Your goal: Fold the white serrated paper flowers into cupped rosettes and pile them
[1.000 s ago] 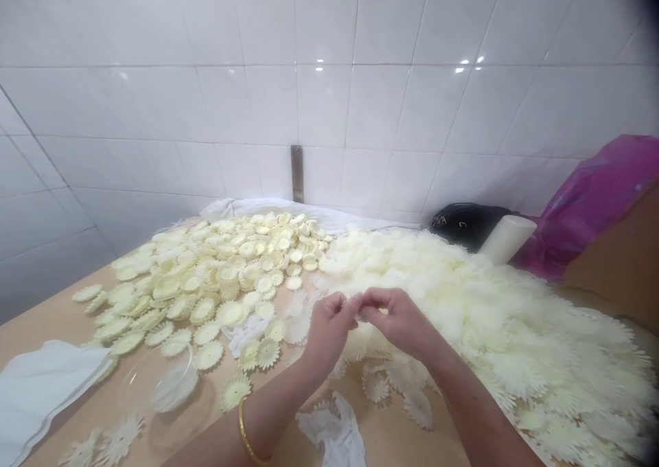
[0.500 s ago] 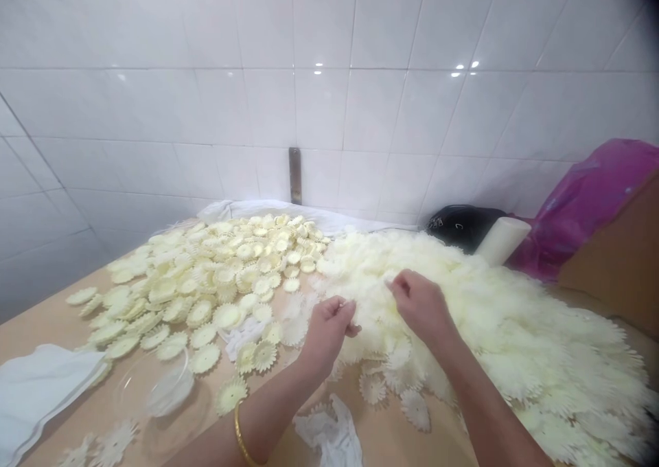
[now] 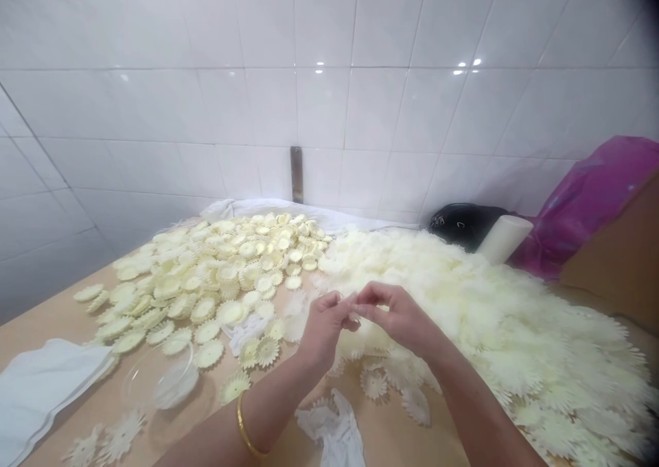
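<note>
At the middle of the view my left hand (image 3: 325, 326) is closed, thumb against fingers, with a gold bangle on its wrist. My right hand (image 3: 394, 312) meets it from the right, its thumb and forefinger pinched at the left fingertips. Whatever lies between the fingertips is too small to make out. Behind and right of the hands spreads a heap of thin, pale, scallop-edged fabric petals (image 3: 519, 336). To the left lies a pile of pale yellow, saw-edged round discs (image 3: 206, 281), some stacked.
A clear bowl with white stuff (image 3: 176, 384) stands at the left front, beside folded white cloth (image 3: 46, 391). A crumpled white cloth (image 3: 337, 433) lies at the near edge. Back right are a black bag (image 3: 460, 223), a white roll (image 3: 504, 239), a pink plastic bag (image 3: 581, 206) and a cardboard box (image 3: 612, 247).
My right hand has moved left from over the petal heap, and its fingertips now meet those of my left hand. The left hand has barely moved.
</note>
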Demonstrator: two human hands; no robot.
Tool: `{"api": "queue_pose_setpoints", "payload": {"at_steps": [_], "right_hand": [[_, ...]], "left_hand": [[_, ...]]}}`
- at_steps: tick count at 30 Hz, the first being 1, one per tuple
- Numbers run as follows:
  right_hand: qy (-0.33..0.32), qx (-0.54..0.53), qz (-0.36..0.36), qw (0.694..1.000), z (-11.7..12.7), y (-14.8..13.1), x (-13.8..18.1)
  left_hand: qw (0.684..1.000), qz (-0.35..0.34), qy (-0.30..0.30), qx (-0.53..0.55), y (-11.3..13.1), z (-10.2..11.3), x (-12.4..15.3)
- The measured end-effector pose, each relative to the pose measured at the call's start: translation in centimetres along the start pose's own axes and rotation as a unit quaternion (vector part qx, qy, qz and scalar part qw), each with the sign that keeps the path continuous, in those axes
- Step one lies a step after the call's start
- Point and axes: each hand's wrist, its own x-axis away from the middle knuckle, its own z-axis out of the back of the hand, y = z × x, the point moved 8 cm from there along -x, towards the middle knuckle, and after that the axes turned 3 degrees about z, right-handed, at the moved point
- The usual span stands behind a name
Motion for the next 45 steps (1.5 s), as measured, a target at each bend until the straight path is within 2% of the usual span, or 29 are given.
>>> {"api": "queue_pose_setpoints", "payload": {"at_steps": [3, 5, 10, 13, 16, 21, 26, 32, 36, 39, 43, 45], "right_hand": [[-0.031, -0.036, 0.004, 0.999, -0.6, 0.1, -0.1], [-0.030, -0.023, 0.007, 0.999, -0.7, 0.3, -0.2], [0.040, 0.114, 0.036, 0.992, 0.4, 0.2, -0.1], [0.058, 0.203, 0.058, 0.976, 0.6, -0.3, 0.1], [0.060, 0.244, 0.069, 0.965, 0.6, -0.6, 0.2], [0.083, 0.229, 0.079, 0.967, 1.3, -0.8, 0.3], [0.048, 0.199, 0.079, 0.976, 0.9, -0.8, 0.4], [0.038, 0.151, 0.082, 0.984, 0.7, -1.3, 0.4], [0.038, 0.148, 0.089, 0.984, 0.6, -1.5, 0.5], [0.037, 0.217, 0.100, 0.970, 0.2, -1.8, 0.5], [0.062, 0.368, 0.121, 0.920, -0.3, -2.2, 0.6], [0.080, 0.375, 0.114, 0.917, 0.0, -1.9, 0.4]], "left_hand": [[0.999, 0.017, -0.015, 0.042, -0.2, -0.1, -0.1], [0.998, 0.029, -0.023, 0.056, -0.2, -0.3, 0.0], [0.998, 0.037, -0.049, 0.027, 0.1, -1.0, 0.2], [0.999, 0.042, -0.025, 0.007, 0.2, -0.8, 0.2], [0.999, 0.039, 0.002, -0.001, 0.3, -0.5, 0.2], [0.999, 0.017, 0.024, -0.019, 0.4, -0.1, 0.1], [0.999, 0.037, 0.033, 0.005, -0.3, 0.4, -0.1], [0.991, 0.097, -0.041, 0.088, -1.3, -0.4, -0.3], [0.989, 0.096, -0.081, 0.075, -0.7, -1.1, 0.0], [0.994, 0.065, -0.088, 0.025, 0.2, -1.4, 0.3], [0.996, 0.041, -0.076, 0.008, 0.7, -1.5, 0.4], [0.997, 0.033, -0.062, 0.014, 0.9, -1.4, 0.3]]}}
